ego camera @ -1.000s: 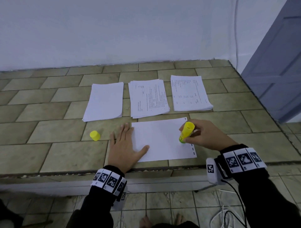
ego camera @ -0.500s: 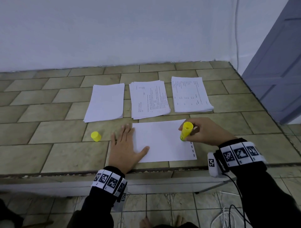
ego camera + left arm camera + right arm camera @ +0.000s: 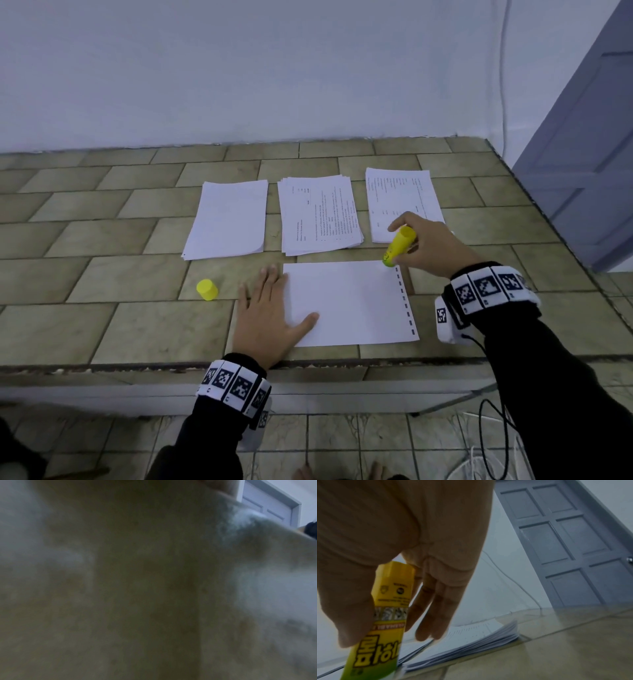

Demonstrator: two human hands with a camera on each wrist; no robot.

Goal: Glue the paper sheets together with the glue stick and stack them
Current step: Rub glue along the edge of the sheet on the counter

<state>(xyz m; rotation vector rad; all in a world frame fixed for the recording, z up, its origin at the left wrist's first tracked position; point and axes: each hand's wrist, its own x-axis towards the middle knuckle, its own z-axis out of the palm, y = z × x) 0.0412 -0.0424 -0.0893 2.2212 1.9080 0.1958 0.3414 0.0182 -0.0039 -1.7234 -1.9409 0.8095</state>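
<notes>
Left hand [image 3: 270, 318] flat, fingers spread, palm down, right hand [image 3: 433, 245] raised, fingers curled in a grip

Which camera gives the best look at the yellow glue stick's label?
The right wrist view: the glue stick fills the frame close up in the right hand, its printing readable. The head view shows the whole tube, small, tip on the sheet. The left wrist view is blur.

A tiled counter [image 3: 102, 308] carries three paper stacks in a row at the back: a blank one [image 3: 227, 219] on the left, a printed one [image 3: 320, 214] in the middle, another printed one [image 3: 397, 195] on the right. Nearer the front edge lies a single white sheet [image 3: 352, 301], with a yellow cap [image 3: 207, 290] to its left.
</notes>
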